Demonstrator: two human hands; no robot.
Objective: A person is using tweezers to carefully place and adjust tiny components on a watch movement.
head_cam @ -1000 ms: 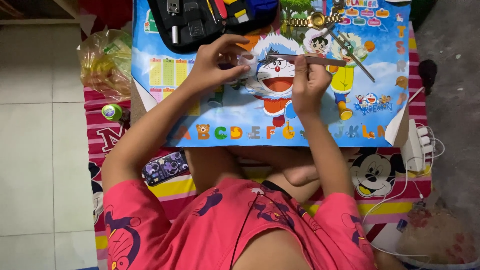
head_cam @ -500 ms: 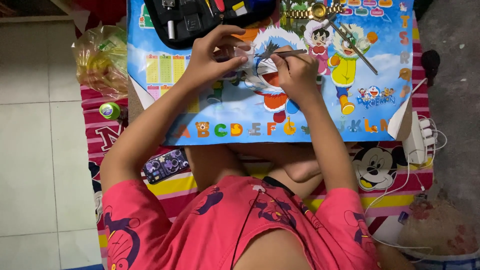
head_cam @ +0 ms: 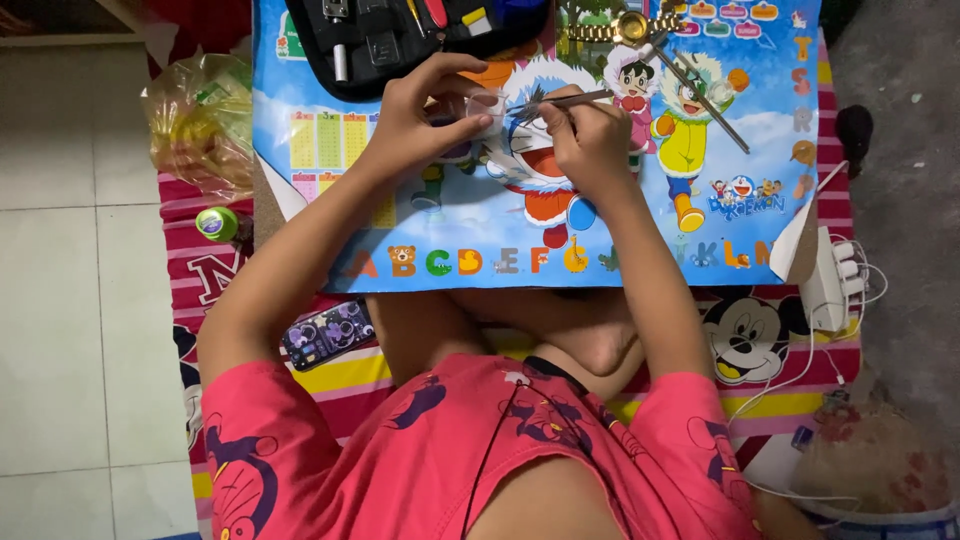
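My left hand (head_cam: 415, 115) pinches a small clear plastic piece (head_cam: 487, 103) just above a cartoon poster board (head_cam: 420, 215) that lies over my lap. Thin metal tweezers (head_cam: 562, 99) are gripped in my right hand (head_cam: 588, 140), their tips pointing left and reaching the clear piece. Both hands meet over the middle of the board. What sits between the tweezer tips is too small to tell.
An open black tool case (head_cam: 395, 45) lies at the board's far edge, with a gold wristwatch (head_cam: 625, 27) and a thin metal tool (head_cam: 705, 95) to its right. A phone (head_cam: 325, 335), green cap (head_cam: 217, 222), plastic bag (head_cam: 200, 120) and white power strip (head_cam: 830, 282) rest on the striped mat (head_cam: 760, 400).
My right hand has shifted left and swung the tweezers from pointing right to pointing at the clear piece. My left hand has lifted that piece slightly.
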